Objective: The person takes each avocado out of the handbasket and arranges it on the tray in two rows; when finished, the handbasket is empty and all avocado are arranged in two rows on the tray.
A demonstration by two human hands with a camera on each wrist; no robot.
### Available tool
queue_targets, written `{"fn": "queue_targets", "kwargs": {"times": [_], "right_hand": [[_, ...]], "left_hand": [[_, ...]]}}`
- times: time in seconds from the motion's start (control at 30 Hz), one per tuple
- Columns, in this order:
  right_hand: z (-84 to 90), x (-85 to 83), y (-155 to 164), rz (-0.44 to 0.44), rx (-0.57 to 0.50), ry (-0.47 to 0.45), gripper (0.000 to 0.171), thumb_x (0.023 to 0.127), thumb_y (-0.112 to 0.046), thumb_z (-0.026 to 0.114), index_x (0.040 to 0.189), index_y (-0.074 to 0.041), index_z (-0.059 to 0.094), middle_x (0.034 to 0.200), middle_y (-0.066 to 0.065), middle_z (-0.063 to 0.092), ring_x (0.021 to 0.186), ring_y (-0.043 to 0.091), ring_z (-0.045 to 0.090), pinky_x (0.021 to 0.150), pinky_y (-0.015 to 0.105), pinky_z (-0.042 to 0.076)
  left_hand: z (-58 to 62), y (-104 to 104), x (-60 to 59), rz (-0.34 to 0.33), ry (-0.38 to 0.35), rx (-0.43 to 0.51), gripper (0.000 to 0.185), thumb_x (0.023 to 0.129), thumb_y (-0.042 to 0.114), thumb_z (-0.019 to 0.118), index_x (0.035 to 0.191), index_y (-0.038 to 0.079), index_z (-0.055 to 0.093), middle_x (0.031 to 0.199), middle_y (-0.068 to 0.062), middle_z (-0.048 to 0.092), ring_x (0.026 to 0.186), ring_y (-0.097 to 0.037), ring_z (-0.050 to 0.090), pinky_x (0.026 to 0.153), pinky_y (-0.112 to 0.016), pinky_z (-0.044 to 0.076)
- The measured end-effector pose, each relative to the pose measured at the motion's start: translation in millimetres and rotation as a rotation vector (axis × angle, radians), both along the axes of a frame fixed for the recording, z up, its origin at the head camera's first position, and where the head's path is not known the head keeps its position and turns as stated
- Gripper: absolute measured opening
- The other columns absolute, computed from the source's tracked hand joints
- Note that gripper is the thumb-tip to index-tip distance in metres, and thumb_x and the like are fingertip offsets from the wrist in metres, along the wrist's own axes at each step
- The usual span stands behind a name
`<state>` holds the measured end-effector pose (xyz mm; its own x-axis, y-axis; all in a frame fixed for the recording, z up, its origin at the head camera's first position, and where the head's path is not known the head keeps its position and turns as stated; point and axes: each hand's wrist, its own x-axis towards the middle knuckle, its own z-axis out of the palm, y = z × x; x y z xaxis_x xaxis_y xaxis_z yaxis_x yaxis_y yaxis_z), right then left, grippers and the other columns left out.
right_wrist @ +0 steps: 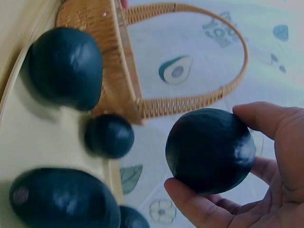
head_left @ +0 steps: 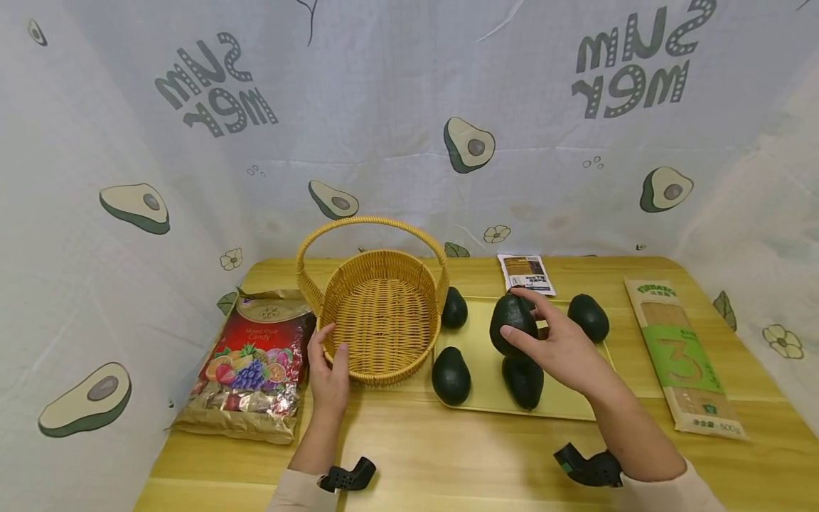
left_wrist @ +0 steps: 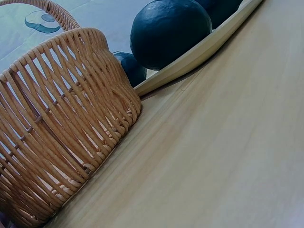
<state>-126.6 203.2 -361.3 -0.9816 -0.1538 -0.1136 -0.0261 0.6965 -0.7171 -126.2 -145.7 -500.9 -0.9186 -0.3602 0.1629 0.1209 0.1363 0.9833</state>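
Observation:
My right hand (head_left: 563,348) holds a dark green avocado (head_left: 514,325) between thumb and fingers, raised above the tray. In the right wrist view, thumb and fingertips pinch that avocado (right_wrist: 209,149) from opposite sides. My left hand (head_left: 329,377) grips the near left rim of a round wicker basket (head_left: 384,320) with a tall arched handle; no avocado lies inside it. Beneath the right hand is a pale yellow tray (head_left: 486,377). Several avocados rest there, among them one at the near left (head_left: 451,377) and one at the far right (head_left: 589,318).
Left of the basket lies a red and gold bag of fruit candy (head_left: 256,363). A pack of noodles (head_left: 684,355) lies at the right of the wooden table (head_left: 416,448). Behind the tray is a small white packet (head_left: 527,274). A printed curtain (head_left: 384,128) hangs around the table.

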Motion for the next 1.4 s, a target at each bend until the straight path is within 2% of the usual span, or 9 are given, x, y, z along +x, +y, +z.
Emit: {"fn": "queue_targets", "kwargs": {"times": [0.27, 0.5, 0.6, 0.77, 0.87, 0.93, 1.0, 1.17, 1.4], "right_hand": [[-13.4, 6.0, 29.2, -0.048, -0.007, -0.006, 0.077, 0.100, -0.049, 0.061, 0.162, -0.023, 0.024, 0.148, 0.034, 0.039, 0.117, 0.050, 0.058, 0.080, 0.049, 0.053], [-23.9, 12.7, 57.0, -0.052, -0.010, -0.034, 0.073, 0.105, -0.045, 0.051, 0.165, -0.018, 0.018, 0.149, 0.040, 0.035, 0.128, 0.058, 0.045, 0.087, 0.061, 0.052], [-30.2, 16.4, 70.0, -0.064, -0.030, -0.054, 0.072, 0.107, -0.043, 0.048, 0.164, -0.014, 0.016, 0.148, 0.043, 0.033, 0.125, 0.058, 0.049, 0.085, 0.058, 0.055], [-41.7, 24.2, 87.5, -0.085, -0.133, -0.088, 0.072, 0.108, -0.033, 0.050, 0.163, -0.006, 0.012, 0.145, 0.045, 0.029, 0.116, 0.053, 0.059, 0.079, 0.043, 0.062], [-46.8, 28.5, 97.0, -0.088, -0.152, -0.127, 0.076, 0.107, -0.030, 0.054, 0.162, -0.005, 0.009, 0.146, 0.046, 0.026, 0.121, 0.057, 0.054, 0.079, 0.042, 0.062], [-49.0, 31.2, 103.4, -0.090, -0.126, -0.157, 0.080, 0.105, -0.032, 0.056, 0.163, -0.005, 0.007, 0.148, 0.048, 0.023, 0.125, 0.061, 0.047, 0.080, 0.046, 0.061], [-50.3, 33.4, 109.9, -0.091, -0.057, -0.180, 0.084, 0.104, -0.038, 0.058, 0.163, -0.006, 0.007, 0.148, 0.048, 0.024, 0.127, 0.063, 0.044, 0.078, 0.049, 0.059], [-53.2, 35.1, 122.6, -0.108, 0.108, -0.214, 0.092, 0.100, -0.051, 0.060, 0.164, -0.007, 0.009, 0.144, 0.050, 0.032, 0.120, 0.062, 0.050, 0.076, 0.049, 0.053], [-60.6, 38.2, 129.3, -0.120, 0.189, -0.191, 0.095, 0.096, -0.053, 0.065, 0.160, -0.002, 0.017, 0.140, 0.051, 0.038, 0.119, 0.063, 0.050, 0.080, 0.054, 0.052]], "left_hand": [[0.0, 0.1, -0.5, -0.003, 0.008, 0.002, 0.042, 0.102, 0.013, 0.053, 0.143, 0.013, 0.049, 0.160, -0.008, 0.035, 0.155, -0.034, 0.020, 0.122, -0.066, 0.014], [0.1, 0.0, 0.2, 0.004, 0.010, 0.011, 0.041, 0.102, 0.012, 0.053, 0.143, 0.010, 0.049, 0.160, -0.009, 0.034, 0.155, -0.034, 0.021, 0.122, -0.066, 0.013], [0.3, -0.4, 0.0, 0.002, 0.011, 0.010, 0.041, 0.102, 0.013, 0.052, 0.143, 0.009, 0.049, 0.160, -0.010, 0.034, 0.155, -0.035, 0.020, 0.122, -0.066, 0.013], [0.3, -0.3, -0.7, 0.001, 0.011, 0.000, 0.041, 0.102, 0.013, 0.052, 0.143, 0.011, 0.049, 0.160, -0.010, 0.035, 0.155, -0.035, 0.021, 0.122, -0.066, 0.014], [0.4, 0.2, -0.7, 0.006, 0.012, -0.001, 0.041, 0.102, 0.012, 0.051, 0.143, 0.011, 0.049, 0.159, -0.011, 0.036, 0.154, -0.035, 0.022, 0.122, -0.065, 0.015], [0.3, 0.7, -0.7, 0.007, 0.015, -0.001, 0.040, 0.102, 0.012, 0.051, 0.142, 0.010, 0.050, 0.159, -0.011, 0.036, 0.154, -0.034, 0.023, 0.122, -0.064, 0.015], [0.5, 1.3, -0.7, 0.006, 0.016, -0.001, 0.040, 0.102, 0.012, 0.051, 0.142, 0.010, 0.050, 0.158, -0.012, 0.036, 0.154, -0.034, 0.023, 0.122, -0.064, 0.015], [1.4, 1.3, -0.7, 0.003, 0.021, -0.006, 0.040, 0.102, 0.013, 0.051, 0.142, 0.010, 0.049, 0.159, -0.012, 0.036, 0.154, -0.035, 0.024, 0.122, -0.065, 0.016], [2.0, 0.5, 0.1, 0.002, 0.017, -0.005, 0.040, 0.102, 0.013, 0.051, 0.142, 0.009, 0.050, 0.160, -0.010, 0.034, 0.155, -0.033, 0.021, 0.123, -0.064, 0.012]]}}
